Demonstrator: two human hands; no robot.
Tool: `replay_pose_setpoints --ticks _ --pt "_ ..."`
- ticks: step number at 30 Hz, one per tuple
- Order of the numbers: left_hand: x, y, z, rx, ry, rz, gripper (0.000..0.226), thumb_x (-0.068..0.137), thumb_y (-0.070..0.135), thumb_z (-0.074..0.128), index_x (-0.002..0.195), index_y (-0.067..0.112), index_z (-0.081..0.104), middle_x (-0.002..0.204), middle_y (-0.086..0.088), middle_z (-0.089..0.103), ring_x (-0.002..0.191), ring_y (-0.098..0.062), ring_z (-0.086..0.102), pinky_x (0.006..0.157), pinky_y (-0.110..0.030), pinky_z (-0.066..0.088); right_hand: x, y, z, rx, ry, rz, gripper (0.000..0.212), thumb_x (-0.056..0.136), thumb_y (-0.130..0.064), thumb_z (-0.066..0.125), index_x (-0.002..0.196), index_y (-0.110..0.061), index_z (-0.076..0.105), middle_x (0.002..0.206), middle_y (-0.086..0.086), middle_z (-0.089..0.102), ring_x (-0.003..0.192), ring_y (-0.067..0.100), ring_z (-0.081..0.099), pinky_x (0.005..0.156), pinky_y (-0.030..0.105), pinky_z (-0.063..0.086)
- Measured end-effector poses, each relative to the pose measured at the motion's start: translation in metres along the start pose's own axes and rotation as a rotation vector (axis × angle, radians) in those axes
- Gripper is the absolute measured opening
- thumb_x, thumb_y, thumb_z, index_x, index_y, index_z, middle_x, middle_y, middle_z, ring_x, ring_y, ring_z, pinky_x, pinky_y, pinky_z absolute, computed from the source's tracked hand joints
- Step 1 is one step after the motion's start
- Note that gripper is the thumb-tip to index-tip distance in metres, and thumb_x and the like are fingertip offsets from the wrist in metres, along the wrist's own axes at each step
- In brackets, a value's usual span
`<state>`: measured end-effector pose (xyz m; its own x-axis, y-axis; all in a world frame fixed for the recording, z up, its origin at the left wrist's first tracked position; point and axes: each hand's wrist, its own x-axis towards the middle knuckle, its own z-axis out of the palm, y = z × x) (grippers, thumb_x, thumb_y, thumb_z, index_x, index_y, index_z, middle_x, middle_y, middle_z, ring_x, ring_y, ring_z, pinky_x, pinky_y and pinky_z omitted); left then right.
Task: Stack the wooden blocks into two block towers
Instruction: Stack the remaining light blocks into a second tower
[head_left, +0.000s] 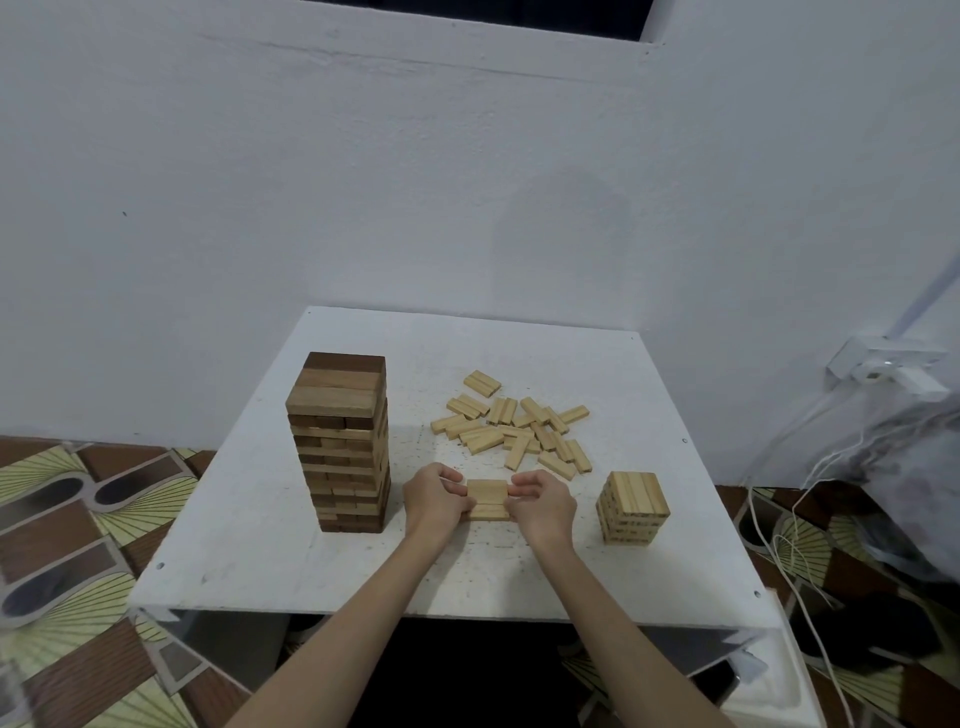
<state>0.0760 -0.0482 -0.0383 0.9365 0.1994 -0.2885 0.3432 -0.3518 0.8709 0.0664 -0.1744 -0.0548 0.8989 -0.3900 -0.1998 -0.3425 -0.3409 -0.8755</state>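
Observation:
A tall tower of dark and light wooden blocks (343, 441) stands on the left of the white table (291, 571). A short tower of pale blocks (632, 508) stands on the right. Between them, near the table's middle, lies a small set of pale blocks (487, 499), side by side. My left hand (434, 496) grips its left end with curled fingers. My right hand (543, 501) pinches its right end between thumb and fingers. Behind the set, several loose pale blocks (514, 426) lie scattered.
The table backs onto a white wall. A power strip (883, 366) hangs on the wall at right, with white cables (779, 545) trailing to the patterned floor (78, 519). A dark bag (914, 467) sits beside the table's right edge.

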Motion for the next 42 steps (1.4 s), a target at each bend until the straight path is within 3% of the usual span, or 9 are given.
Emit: replay_pose_setpoints --ticks 7,25,34,37,40,42 --pt "-0.002 0.001 0.001 -0.008 0.015 0.001 0.027 0.07 -0.005 0.076 0.085 0.011 0.06 0.073 -0.002 0.063 0.077 -0.018 0.062 0.077 -0.031 0.055 -0.001 0.0 -0.001 0.038 0.013 0.017 0.027 0.075 0.006 0.068 0.081 -0.021 0.062 0.074 -0.006 0.067 0.078 0.013 0.067 0.076 0.032 0.058" --pt "-0.004 -0.002 -0.002 -0.06 0.0 -0.008 0.031 0.066 -0.005 0.08 0.082 0.013 0.06 0.074 -0.003 0.067 0.077 -0.018 0.066 0.078 -0.038 0.058 -0.004 -0.003 -0.003 0.075 0.008 0.046 0.028 0.075 0.006 0.07 0.082 -0.02 0.062 0.075 -0.005 0.067 0.078 0.013 0.067 0.076 0.031 0.058" --pt "-0.008 0.003 -0.004 -0.082 -0.009 -0.006 0.028 0.071 -0.004 0.077 0.091 0.007 0.061 0.072 0.002 0.063 0.067 -0.005 0.058 0.049 -0.009 0.045 -0.007 -0.006 -0.007 0.092 -0.002 0.045 0.027 0.075 0.006 0.07 0.085 -0.018 0.062 0.077 -0.003 0.068 0.081 0.016 0.068 0.076 0.033 0.058" --pt "-0.009 0.008 -0.006 -0.085 0.008 0.011 0.029 0.07 -0.002 0.079 0.092 0.007 0.062 0.076 -0.001 0.066 0.073 -0.01 0.061 0.058 -0.012 0.047 -0.006 -0.01 -0.011 0.124 -0.005 0.031 0.027 0.075 0.007 0.069 0.086 -0.017 0.063 0.078 -0.001 0.068 0.082 0.018 0.068 0.077 0.035 0.058" --pt "-0.01 0.014 -0.006 -0.1 0.019 0.027 0.031 0.068 -0.001 0.08 0.092 0.008 0.063 0.08 -0.003 0.069 0.08 -0.017 0.067 0.074 -0.028 0.056 -0.005 -0.017 -0.016 0.152 0.003 0.014 0.028 0.075 0.008 0.066 0.082 -0.02 0.062 0.077 -0.001 0.069 0.082 0.018 0.067 0.078 0.037 0.058" --pt "-0.01 0.02 -0.006 -0.112 0.019 0.034 0.03 0.068 0.0 0.08 0.09 0.01 0.063 0.08 -0.002 0.069 0.078 -0.016 0.068 0.076 -0.031 0.057 -0.005 -0.022 -0.021 0.144 0.025 -0.014 0.033 0.075 0.007 0.065 0.076 -0.026 0.06 0.079 -0.001 0.069 0.084 0.018 0.067 0.078 0.037 0.058"
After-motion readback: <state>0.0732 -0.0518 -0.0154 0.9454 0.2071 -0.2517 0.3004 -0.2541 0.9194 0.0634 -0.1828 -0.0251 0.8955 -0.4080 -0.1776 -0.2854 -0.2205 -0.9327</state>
